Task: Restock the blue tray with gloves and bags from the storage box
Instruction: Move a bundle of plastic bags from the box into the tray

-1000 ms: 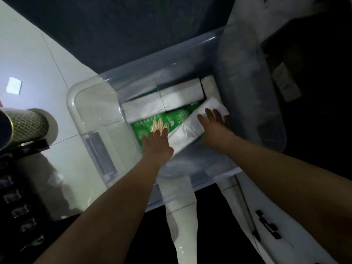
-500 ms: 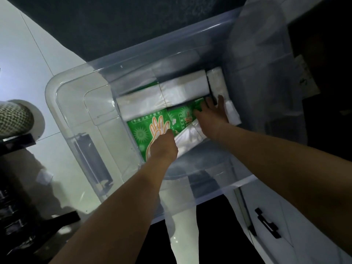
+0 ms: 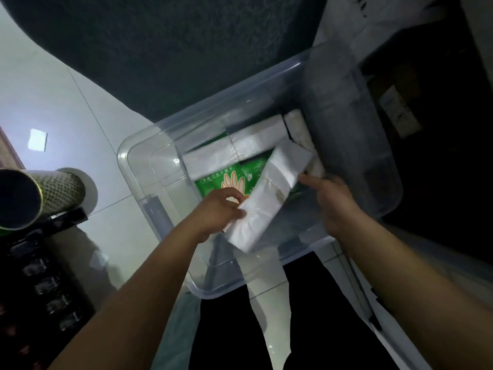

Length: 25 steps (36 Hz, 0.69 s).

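Note:
A clear plastic storage box (image 3: 138, 166) stands on the floor below me. Inside lie green glove packs (image 3: 213, 180) printed with a hand, and white bag packs (image 3: 240, 148) along the back. My left hand (image 3: 216, 212) grips the near end of a long white pack of bags (image 3: 269, 193), which is lifted and tilted above the box's contents. My right hand (image 3: 330, 198) is at the pack's far right edge, fingers curled; its grip is partly hidden. The blue tray is not in view.
A dark rug (image 3: 173, 49) covers the floor beyond the box. A mesh-patterned cylinder (image 3: 50, 193) stands on a dark shelf unit (image 3: 40, 276) at the left. A white cabinet with a black handle (image 3: 373, 319) is at the lower right. My legs stand below the box.
The long white pack has been raised out of the box and tilted up. My left hand moved from the green glove pack onto the white pack's near end; my right hand shifted right.

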Each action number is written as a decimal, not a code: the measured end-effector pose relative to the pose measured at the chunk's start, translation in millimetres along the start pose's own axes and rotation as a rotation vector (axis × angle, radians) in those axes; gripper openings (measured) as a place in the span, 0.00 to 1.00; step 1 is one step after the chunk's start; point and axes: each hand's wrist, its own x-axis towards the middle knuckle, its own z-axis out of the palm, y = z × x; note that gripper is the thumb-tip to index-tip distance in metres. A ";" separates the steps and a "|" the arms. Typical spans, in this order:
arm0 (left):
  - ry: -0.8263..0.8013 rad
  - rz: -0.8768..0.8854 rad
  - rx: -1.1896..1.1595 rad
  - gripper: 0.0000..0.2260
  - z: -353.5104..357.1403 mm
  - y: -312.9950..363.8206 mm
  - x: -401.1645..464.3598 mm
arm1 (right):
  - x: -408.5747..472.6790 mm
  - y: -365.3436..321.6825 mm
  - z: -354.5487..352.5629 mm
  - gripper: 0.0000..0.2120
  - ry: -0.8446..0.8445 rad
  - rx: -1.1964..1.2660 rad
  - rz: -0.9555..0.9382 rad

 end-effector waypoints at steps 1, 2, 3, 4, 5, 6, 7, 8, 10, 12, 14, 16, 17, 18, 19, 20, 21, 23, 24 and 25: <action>0.000 0.005 -0.082 0.09 -1.1 -0.3 -10.9 | -7.7 4.0 -2.8 0.28 -0.077 0.031 0.120; -0.009 0.017 -0.168 0.09 -1.7 -1.0 -21.3 | -14.1 8.2 -4.5 0.24 -0.155 0.040 0.234; -0.027 0.030 -0.250 0.08 -2.0 -2.2 -30.9 | -18.2 13.2 -5.4 0.21 -0.213 0.050 0.319; -0.049 0.042 -0.317 0.08 -2.0 -4.0 -39.4 | -21.3 17.3 -5.4 0.20 -0.250 0.074 0.369; -0.067 0.054 -0.366 0.09 -1.8 -6.3 -46.6 | -22.7 20.3 -4.7 0.17 -0.286 0.108 0.390; -0.081 0.063 -0.401 0.09 -1.2 -8.4 -52.6 | -23.6 21.3 -3.4 0.12 -0.339 0.144 0.401; -0.092 0.072 -0.423 0.09 0.1 -10.1 -57.3 | -23.2 21.6 -2.0 0.08 -0.399 0.181 0.410; -0.098 0.080 -0.435 0.10 1.7 -11.4 -60.8 | -23.3 19.5 -0.5 0.07 -0.448 0.215 0.413; -0.100 0.091 -0.442 0.10 5.4 -11.6 -64.8 | -18.6 14.3 1.3 0.08 -0.493 0.221 0.408; -0.106 0.091 -0.439 0.10 8.0 -9.6 -66.3 | -13.6 8.5 1.0 0.08 -0.529 0.146 0.364; -0.131 0.092 -0.439 0.10 9.0 -6.7 -66.6 | -10.6 3.9 -2.8 0.14 -0.583 0.077 0.311; -0.181 0.092 -0.446 0.11 8.9 -5.2 -66.8 | -9.5 0.1 -10.9 0.20 -0.653 0.044 0.276; -0.210 0.087 -0.452 0.12 9.0 -5.5 -66.9 | -9.6 -1.6 -16.0 0.22 -0.682 0.024 0.255; -0.240 0.078 -0.458 0.11 8.9 -5.6 -66.9 | -9.6 -3.4 -21.0 0.23 -0.701 0.006 0.232; -0.271 0.066 -0.462 0.10 8.8 -5.8 -66.8 | -9.8 -4.9 -26.0 0.22 -0.710 -0.003 0.207; -0.298 0.053 -0.470 0.09 8.8 -5.5 -65.6 | -10.5 -6.3 -30.8 0.21 -0.712 -0.002 0.182; -0.309 0.044 -0.484 0.10 8.9 -4.1 -63.1 | -11.8 -7.2 -36.1 0.20 -0.706 0.003 0.156; -0.231 0.037 -0.486 0.16 8.5 1.5 -51.4 | -14.9 -7.3 -46.6 0.20 -0.669 -0.001 0.100; -0.117 0.040 -0.406 0.20 8.7 5.5 -41.8 | -16.2 -6.6 -51.2 0.22 -0.643 -0.010 0.074; 0.030 0.052 -0.267 0.24 9.7 10.1 -30.6 | -17.6 -4.8 -55.4 0.24 -0.619 -0.018 0.054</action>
